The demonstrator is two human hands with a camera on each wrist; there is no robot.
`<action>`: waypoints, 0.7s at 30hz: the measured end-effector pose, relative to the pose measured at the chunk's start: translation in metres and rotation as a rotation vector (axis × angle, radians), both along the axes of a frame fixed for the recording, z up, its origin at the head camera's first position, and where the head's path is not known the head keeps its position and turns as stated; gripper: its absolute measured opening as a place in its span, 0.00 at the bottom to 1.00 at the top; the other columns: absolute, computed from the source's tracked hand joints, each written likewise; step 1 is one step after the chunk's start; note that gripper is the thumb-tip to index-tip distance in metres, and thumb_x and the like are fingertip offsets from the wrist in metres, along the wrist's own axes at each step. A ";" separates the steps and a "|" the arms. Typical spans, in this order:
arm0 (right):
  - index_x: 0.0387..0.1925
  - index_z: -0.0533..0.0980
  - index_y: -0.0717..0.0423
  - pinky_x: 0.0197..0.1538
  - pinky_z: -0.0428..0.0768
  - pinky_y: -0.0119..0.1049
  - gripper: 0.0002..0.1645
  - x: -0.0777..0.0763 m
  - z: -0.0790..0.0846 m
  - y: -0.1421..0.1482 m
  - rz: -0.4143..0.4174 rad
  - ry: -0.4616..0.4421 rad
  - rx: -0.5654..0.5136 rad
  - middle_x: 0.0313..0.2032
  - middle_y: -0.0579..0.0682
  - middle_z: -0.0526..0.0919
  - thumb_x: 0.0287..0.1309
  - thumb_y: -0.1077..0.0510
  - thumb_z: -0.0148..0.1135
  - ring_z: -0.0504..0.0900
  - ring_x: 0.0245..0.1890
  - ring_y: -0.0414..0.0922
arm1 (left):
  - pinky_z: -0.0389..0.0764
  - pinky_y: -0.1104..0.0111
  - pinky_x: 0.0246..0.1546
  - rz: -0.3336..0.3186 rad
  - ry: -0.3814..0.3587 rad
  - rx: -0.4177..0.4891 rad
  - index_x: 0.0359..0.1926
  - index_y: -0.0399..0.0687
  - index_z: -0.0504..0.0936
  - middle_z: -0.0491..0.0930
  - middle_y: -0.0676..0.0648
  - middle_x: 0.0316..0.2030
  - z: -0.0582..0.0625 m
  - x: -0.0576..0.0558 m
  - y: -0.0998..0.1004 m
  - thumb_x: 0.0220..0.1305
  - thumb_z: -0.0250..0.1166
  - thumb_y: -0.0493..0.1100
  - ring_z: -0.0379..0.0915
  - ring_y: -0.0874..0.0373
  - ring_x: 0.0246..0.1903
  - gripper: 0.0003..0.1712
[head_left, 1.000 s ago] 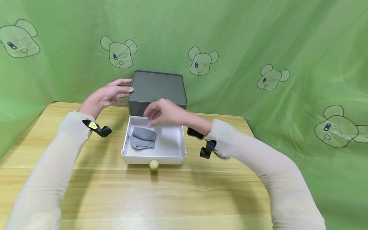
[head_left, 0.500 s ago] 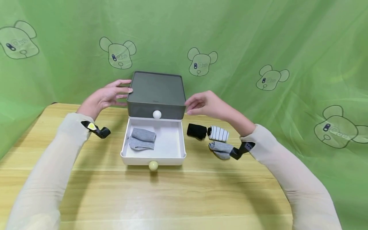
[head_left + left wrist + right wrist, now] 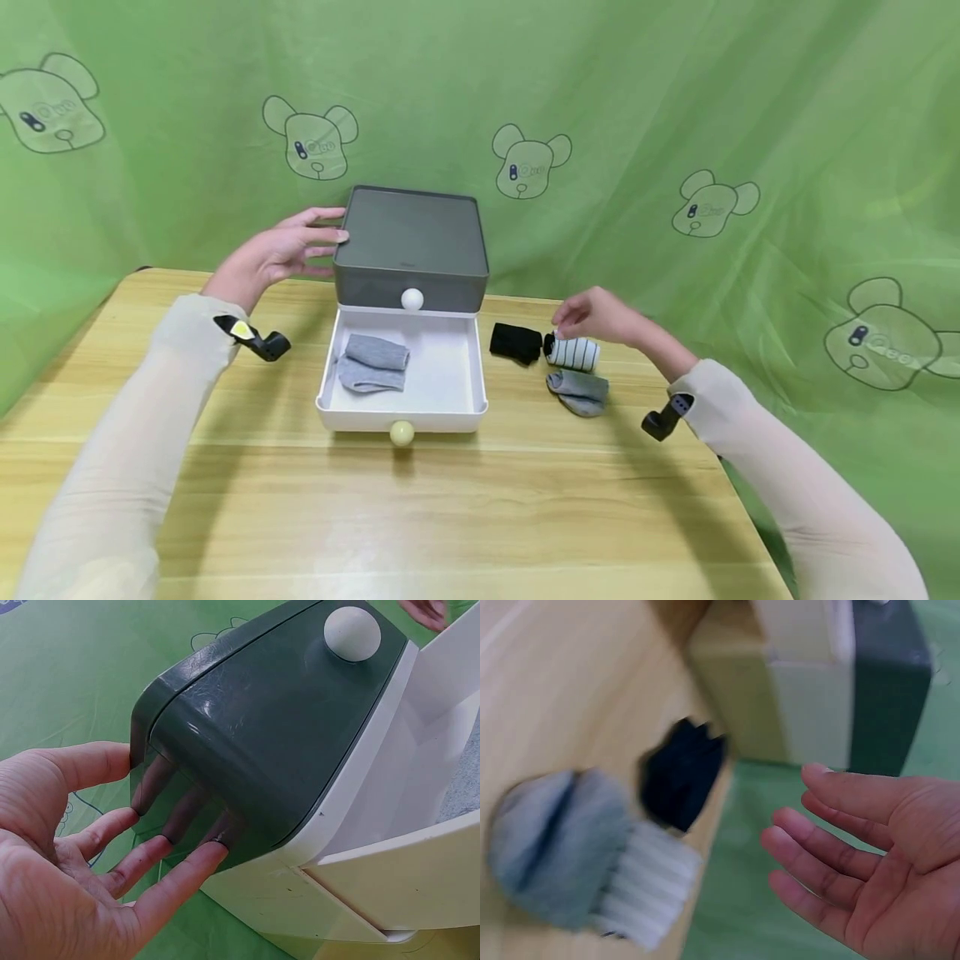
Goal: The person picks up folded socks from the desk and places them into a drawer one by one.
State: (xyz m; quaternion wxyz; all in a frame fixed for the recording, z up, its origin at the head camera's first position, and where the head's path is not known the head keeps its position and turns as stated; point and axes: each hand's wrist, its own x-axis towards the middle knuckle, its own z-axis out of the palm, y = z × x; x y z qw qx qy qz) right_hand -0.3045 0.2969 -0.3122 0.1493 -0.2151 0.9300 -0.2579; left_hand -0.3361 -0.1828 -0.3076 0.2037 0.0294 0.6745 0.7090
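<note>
My left hand (image 3: 277, 250) rests its spread fingertips on the left side of a dark grey drawer box (image 3: 416, 233); the left wrist view shows the fingers fairly straight against the wall. The lower white drawer (image 3: 442, 400) is pulled out, and a folded grey sock (image 3: 375, 352) lies at its left. My right hand (image 3: 603, 317) hovers over the folded socks on the table, fingers loosely bent and nothing between them. Below it is a white striped sock (image 3: 573, 353), nearest to the fingertips. A black sock (image 3: 515, 342) and another grey sock (image 3: 579, 392) lie beside it.
The wooden table (image 3: 450, 517) carries the box near its back edge. Behind hangs a green curtain (image 3: 615, 108) with printed bear heads. The closed upper drawer has a white knob (image 3: 412, 299); a yellow knob (image 3: 402, 432) sticks out from the open drawer's front.
My right hand has moved from over the open drawer to the right, past the box, to above the striped sock. The left hand stays at the box's side; the socks have not moved.
</note>
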 end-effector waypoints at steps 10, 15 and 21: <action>0.41 0.82 0.71 0.38 0.87 0.35 0.10 0.001 -0.054 0.037 0.009 -0.060 0.029 0.34 0.62 0.89 0.57 0.69 0.69 0.87 0.34 0.48 | 0.54 0.41 0.79 -0.005 0.001 0.007 0.82 0.60 0.46 0.46 0.40 0.81 0.000 0.001 0.000 0.75 0.59 0.38 0.39 0.42 0.81 0.44; 0.38 0.84 0.68 0.38 0.86 0.32 0.11 0.001 -0.073 0.043 -0.006 0.009 0.093 0.32 0.59 0.89 0.52 0.67 0.76 0.86 0.34 0.47 | 0.52 0.41 0.79 0.001 0.000 0.004 0.82 0.60 0.46 0.47 0.40 0.80 0.001 0.002 0.000 0.74 0.60 0.39 0.39 0.42 0.81 0.45; 0.38 0.84 0.65 0.41 0.85 0.36 0.15 0.003 -0.086 0.047 -0.049 0.000 0.124 0.34 0.57 0.89 0.49 0.63 0.79 0.85 0.36 0.46 | 0.52 0.41 0.79 -0.001 0.000 0.004 0.82 0.59 0.46 0.47 0.40 0.80 0.000 0.000 0.000 0.74 0.59 0.38 0.39 0.43 0.81 0.44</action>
